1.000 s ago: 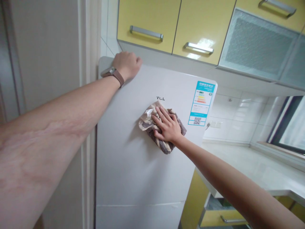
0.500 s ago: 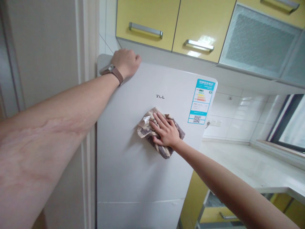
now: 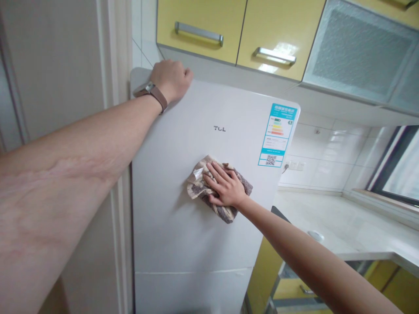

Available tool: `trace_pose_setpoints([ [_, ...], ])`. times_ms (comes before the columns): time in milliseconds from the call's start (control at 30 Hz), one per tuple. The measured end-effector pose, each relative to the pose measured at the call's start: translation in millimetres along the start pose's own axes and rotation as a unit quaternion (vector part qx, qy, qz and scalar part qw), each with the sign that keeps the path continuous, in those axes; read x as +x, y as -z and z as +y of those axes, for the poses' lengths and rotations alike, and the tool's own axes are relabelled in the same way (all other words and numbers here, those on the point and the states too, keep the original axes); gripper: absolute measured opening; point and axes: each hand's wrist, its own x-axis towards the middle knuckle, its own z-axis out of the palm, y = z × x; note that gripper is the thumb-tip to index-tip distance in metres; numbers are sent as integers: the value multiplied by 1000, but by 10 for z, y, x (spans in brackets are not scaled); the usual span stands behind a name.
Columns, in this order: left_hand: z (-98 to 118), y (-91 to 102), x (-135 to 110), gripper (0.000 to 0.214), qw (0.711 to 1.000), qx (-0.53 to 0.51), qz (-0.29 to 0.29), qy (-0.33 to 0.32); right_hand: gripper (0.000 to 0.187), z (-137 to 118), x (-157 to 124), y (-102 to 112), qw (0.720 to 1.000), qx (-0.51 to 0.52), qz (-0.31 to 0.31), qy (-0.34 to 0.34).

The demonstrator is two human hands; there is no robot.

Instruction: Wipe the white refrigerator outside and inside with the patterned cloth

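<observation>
A white fridge [image 3: 176,226] stands in front of me, with a blue energy label [image 3: 278,135] at its upper right. My right hand [image 3: 225,188] lies with fingers spread flat on a crumpled grey and beige cloth [image 3: 199,185], pressing it against the fridge door below the brand lettering. My left hand [image 3: 172,79], with a brown-strapped watch [image 3: 151,90] on the wrist, is curled over the fridge's top left edge, gripping it.
Yellow wall cabinets [image 3: 242,30] with metal handles hang just above the fridge. A frosted glass cabinet door [image 3: 360,52] is at the upper right. A pale countertop [image 3: 343,226] runs right towards a window [image 3: 399,170]. A door frame [image 3: 114,131] borders the fridge's left.
My right hand has slid the cloth downward on the fridge door, away from the brand lettering. My left hand stays on the top edge.
</observation>
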Motion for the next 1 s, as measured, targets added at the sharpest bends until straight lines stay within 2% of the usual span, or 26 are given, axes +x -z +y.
trace_pose_setpoints([
  [100,-14,-24,10,62,998,31,46,-19,65,-35,-40,-20,1000,3,0,5],
  [167,-21,-36,14,61,998,36,52,-25,66,-64,-70,-32,1000,9,-11,5],
  [300,-14,-33,11,61,998,36,51,-23,67,-126,-128,-47,999,28,-29,5],
  [1000,14,-9,-6,57,998,14,51,-15,67,-485,-452,-182,1000,24,-13,15],
])
